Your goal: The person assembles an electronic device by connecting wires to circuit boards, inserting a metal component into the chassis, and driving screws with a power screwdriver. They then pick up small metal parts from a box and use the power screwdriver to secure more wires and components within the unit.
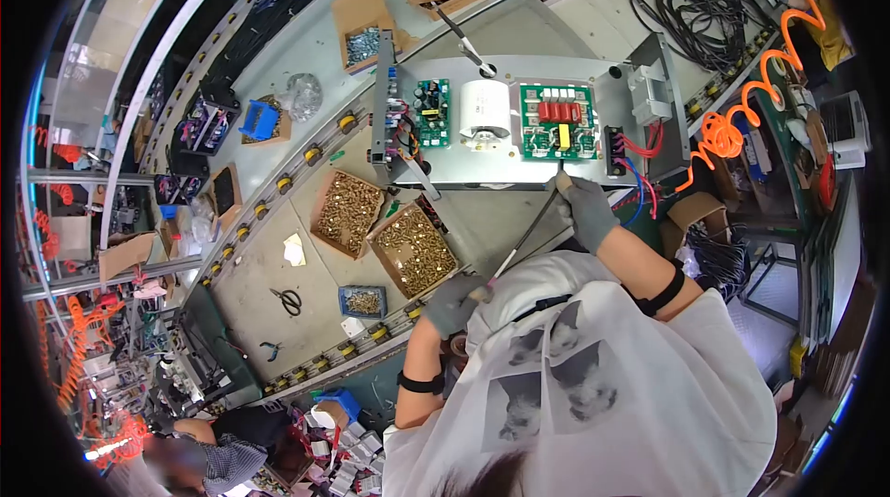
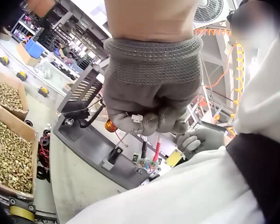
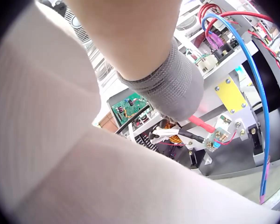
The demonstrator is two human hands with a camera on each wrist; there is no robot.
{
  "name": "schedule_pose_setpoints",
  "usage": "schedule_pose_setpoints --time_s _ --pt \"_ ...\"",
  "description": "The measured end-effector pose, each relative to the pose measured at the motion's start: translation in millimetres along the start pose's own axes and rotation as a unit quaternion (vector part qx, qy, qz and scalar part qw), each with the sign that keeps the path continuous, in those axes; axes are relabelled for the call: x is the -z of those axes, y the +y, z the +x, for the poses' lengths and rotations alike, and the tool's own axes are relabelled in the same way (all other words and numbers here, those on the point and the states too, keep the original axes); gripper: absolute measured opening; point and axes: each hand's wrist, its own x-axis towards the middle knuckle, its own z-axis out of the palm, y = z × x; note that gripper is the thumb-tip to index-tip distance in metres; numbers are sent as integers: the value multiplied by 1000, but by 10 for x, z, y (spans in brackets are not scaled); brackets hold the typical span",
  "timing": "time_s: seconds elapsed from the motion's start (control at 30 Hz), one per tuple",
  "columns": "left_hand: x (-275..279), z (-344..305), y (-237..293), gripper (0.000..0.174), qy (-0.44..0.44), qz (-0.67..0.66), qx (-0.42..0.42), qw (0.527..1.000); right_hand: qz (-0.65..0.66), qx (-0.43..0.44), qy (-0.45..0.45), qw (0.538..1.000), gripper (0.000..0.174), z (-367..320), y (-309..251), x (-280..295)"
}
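Note:
Both hands wear grey gloves with bare fingertips, in front of an open metal chassis (image 1: 482, 172). Curled fingers of the left hand (image 1: 452, 305) hold the lower end of a black cable (image 1: 530, 235) with a white sleeved section, close to the person's waist. The cable slants up to the right hand (image 1: 589, 211), which pinches it at the chassis's front edge. Above that hand lies a green circuit board (image 1: 559, 122) with red parts. In the right wrist view a red-sleeved lead (image 3: 201, 124) and a black lead (image 3: 191, 136) meet a small board; the right fingers are hidden.
A white cylinder capacitor (image 1: 484, 110) and another green board (image 1: 433, 113) sit in the chassis. Boxes of brass fasteners (image 1: 414, 249), a small blue tray (image 1: 362, 301) and scissors (image 1: 287, 301) lie left. A coiled orange air hose (image 1: 721, 137) hangs right; another person (image 1: 227, 460) is lower left.

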Motion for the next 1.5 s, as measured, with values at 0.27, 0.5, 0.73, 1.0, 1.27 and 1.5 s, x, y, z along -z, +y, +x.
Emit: schedule_pose_setpoints --time_s 0.27,0.5,0.73,1.0,1.27,1.5 --pt "-88 350 -449 38 139 193 24 971 -359 265 1 895 19 -522 -375 288" --pt "-33 1174 -53 49 272 -316 157 895 -413 537 387 626 40 -469 -786 761" --pt "-143 1482 -109 38 308 -414 199 833 -227 534 363 729 32 137 -497 1009" --pt "-140 2037 130 36 278 -403 238 839 -172 325 268 891 35 525 -907 1417" --pt "-147 2101 169 40 289 -382 221 850 -345 182 445 806 45 528 -23 1147" --pt "-166 1675 -229 33 249 -373 245 859 -298 224 243 896 21 284 -161 1482"
